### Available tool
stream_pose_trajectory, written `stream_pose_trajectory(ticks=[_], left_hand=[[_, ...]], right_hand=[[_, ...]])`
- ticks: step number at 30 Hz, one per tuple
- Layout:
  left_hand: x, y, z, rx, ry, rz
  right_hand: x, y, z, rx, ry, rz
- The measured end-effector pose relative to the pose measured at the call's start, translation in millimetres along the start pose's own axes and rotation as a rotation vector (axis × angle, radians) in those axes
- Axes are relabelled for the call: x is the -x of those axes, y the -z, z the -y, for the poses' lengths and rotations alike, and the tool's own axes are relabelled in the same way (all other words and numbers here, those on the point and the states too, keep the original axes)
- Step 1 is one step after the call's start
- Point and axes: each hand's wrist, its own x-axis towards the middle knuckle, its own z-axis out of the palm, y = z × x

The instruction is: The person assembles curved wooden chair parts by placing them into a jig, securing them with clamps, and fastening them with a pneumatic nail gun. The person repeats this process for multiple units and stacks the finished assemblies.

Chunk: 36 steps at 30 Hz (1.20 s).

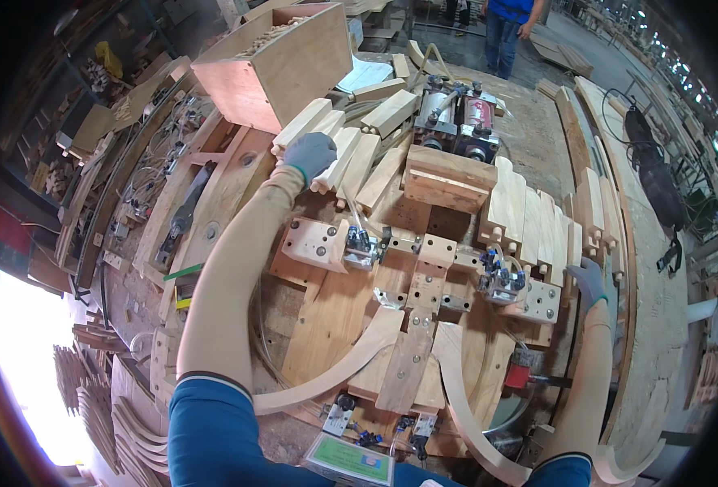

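My left hand (310, 156), in a grey glove, is curled over a wooden rail with dowel-like pegs, in the row of pale rails (357, 166) at the far left of the jig. Its fingertips are partly hidden. My right hand (590, 282), also gloved, closes at the near end of a narrow wooden rail (575, 241) on the outer side of the right row (529, 219). Between my arms sits a wooden clamping jig (421, 284) with metal fittings. Two curved wooden pieces, left (335, 375) and right (456, 390), lie against its middle bar.
An open plywood box (294, 73) of small wooden parts stands at the far left. Air cylinders (456, 118) sit behind a wooden block (448, 178). Hoses and pneumatic fittings (501, 280) flank the jig. A person in blue (505, 32) stands beyond the bench.
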Motion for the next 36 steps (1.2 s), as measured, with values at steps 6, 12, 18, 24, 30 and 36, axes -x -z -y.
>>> stream_pose_trajectory(ticks=[6, 12, 18, 24, 30, 36], left_hand=[[-44.1, -57.9, -24.0, -0.414, 0.135, 0.168], [-22.0, -78.0, 4.2, -0.525, 0.136, 0.070], [-18.5, -5.4, 30.7, 1.177, 0.491, 0.403], [65.3, 9.6, -37.7, 1.892, -0.020, 0.440], [144.0, -16.1, -116.5, 1.958, 0.180, 0.378], [172.3, -33.0, -150.5, 0.390, -0.068, 0.109]], right_hand=[[20.1, 70.3, -29.5, -0.135, 0.300, 0.009], [57.4, 48.6, 29.6, -1.187, -0.081, 0.103], [95.9, 28.1, 31.3, -1.221, 0.172, 0.120], [131.0, -22.1, 75.4, -0.872, 0.448, 0.027], [144.0, -74.8, 172.3, -0.940, 0.085, 0.336], [146.7, -128.9, 175.5, 0.261, 0.402, 0.038]])
